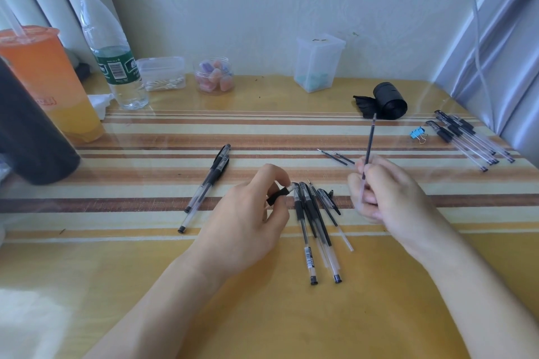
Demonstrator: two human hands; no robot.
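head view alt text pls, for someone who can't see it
The right hand holds a thin pen refill pointing up while the left hand pinches a short black pen grip, above a striped yellow table. Loose pens lie between the hands.

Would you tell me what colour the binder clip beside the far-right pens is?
The binder clip is light blue, seen best in the head view.

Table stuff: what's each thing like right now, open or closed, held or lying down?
Refill: held in right grip, raised.
Pen front piece: pinched in left grip.
Middle pens: lying heaped.
Left pens: capped, lying side by side.
Water bottle: capped, upright, mostly empty.
Orange drink: sealed, straw in.
Swab box: lid on.
Bag roll: partly unrolled.
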